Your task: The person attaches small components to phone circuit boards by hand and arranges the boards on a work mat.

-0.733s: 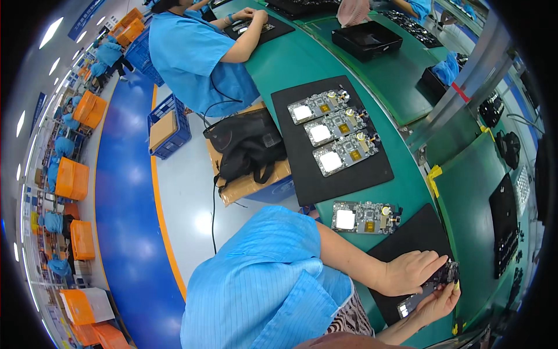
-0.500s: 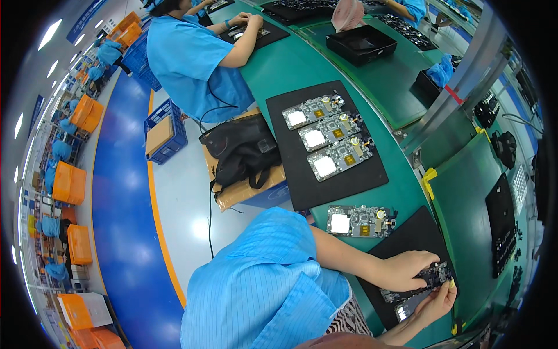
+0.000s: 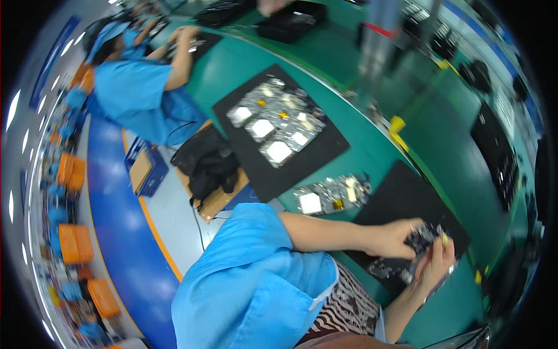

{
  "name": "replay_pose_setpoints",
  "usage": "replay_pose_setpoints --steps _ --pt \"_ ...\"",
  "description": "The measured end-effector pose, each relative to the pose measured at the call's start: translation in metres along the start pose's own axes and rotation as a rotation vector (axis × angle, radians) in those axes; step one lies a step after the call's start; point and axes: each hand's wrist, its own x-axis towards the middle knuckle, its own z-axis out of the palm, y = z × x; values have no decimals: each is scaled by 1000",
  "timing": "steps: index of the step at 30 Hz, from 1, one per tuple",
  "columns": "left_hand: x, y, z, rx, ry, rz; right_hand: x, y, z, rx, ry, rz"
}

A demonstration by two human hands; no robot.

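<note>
Over a black mat (image 3: 405, 189) on the green bench, my left hand (image 3: 390, 238) grips a dark circuit board (image 3: 423, 234) with thumb and fingers. My right hand (image 3: 433, 264) pinches the same board at its right end, where a small yellow piece (image 3: 445, 239) shows by the fingertips. Another part of a board (image 3: 388, 269) shows below my left hand; whether it is joined to the held one cannot be told through the blur. A loose phone-sized circuit board (image 3: 334, 196) with a white square lies beside the mat.
Several similar boards lie on a second black mat (image 3: 325, 142) farther left. A black bag (image 3: 206, 160) rests on cardboard beside the bench. A co-worker in blue (image 3: 133, 87) sits at the far left. A metal post (image 3: 378, 52) and yellow clips (image 3: 397, 125) stand along the bench's far edge.
The whole view has turned and shifted, blurring the picture. Both hands still hold the board, which is tilted differently, and my right hand is raised more upright beside it.
</note>
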Motion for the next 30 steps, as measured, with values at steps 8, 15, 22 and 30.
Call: replay_pose_setpoints --steps 8,15,22,30 --pt "3 12 -9 -182 33 -211 12 -6 18 153 -66 230" --pt "2 9 -7 -118 57 -280 6 -5 9 181 -136 217" --pt "-2 15 -4 -130 123 -234 4 -8 16 213 -79 236" --pt "-1 16 -6 -102 105 -215 7 -3 14 175 -97 231"
